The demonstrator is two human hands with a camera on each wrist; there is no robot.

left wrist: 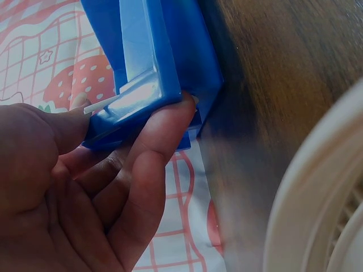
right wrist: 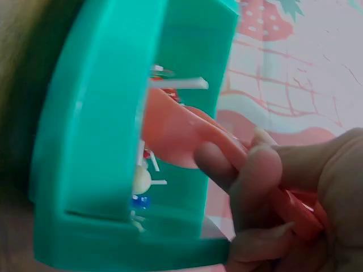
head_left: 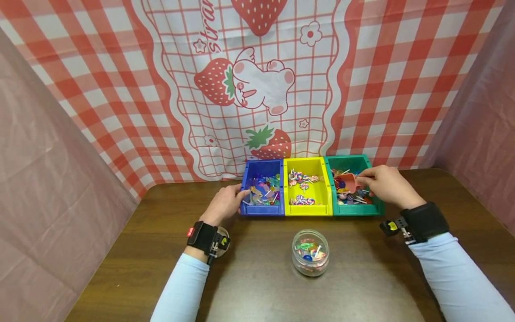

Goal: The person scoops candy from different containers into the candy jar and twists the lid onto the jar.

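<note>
Covering the back and sides, a soft checked cloth [head_left: 382, 89] with strawberry prints hangs in folds. Dark wood-grain surface [head_left: 257, 286], flat and matte, carries everything.

Three hard plastic bins, boxy and open-topped, stand touching in a row at the far edge: blue bin [head_left: 262, 187], yellow bin [head_left: 307, 185], green bin [head_left: 354, 184]. Blue one holds mixed small colourful bits, yellow one a few swirl lollipops [head_left: 301, 200], green one candies with thin white sticks.

Left hand [head_left: 225, 203] grips the blue bin's near left corner; in the left wrist view the fingers [left wrist: 153, 158] curl under the smooth glossy blue wall [left wrist: 147, 73], thumb on the other side. Black band with a camera sits on each wrist, light blue sleeves behind.

Right hand [head_left: 384, 183] holds a scoop [head_left: 348, 182] inside the green bin, fingers pinched round its handle. Scoop is salmon-pink smooth plastic, rounded bowl, flat narrow handle. Long axis runs roughly left-right in the head view, bowl toward the yellow bin, handle toward the palm. In the right wrist view the bowl [right wrist: 170, 136] sits low among the white sticks, against the green wall [right wrist: 108, 113]; cannot tell what is in it.

Small round clear jar [head_left: 310, 252], lidless, stands alone near the middle of the surface, well in front of the bins, some coloured candies in it.
</note>
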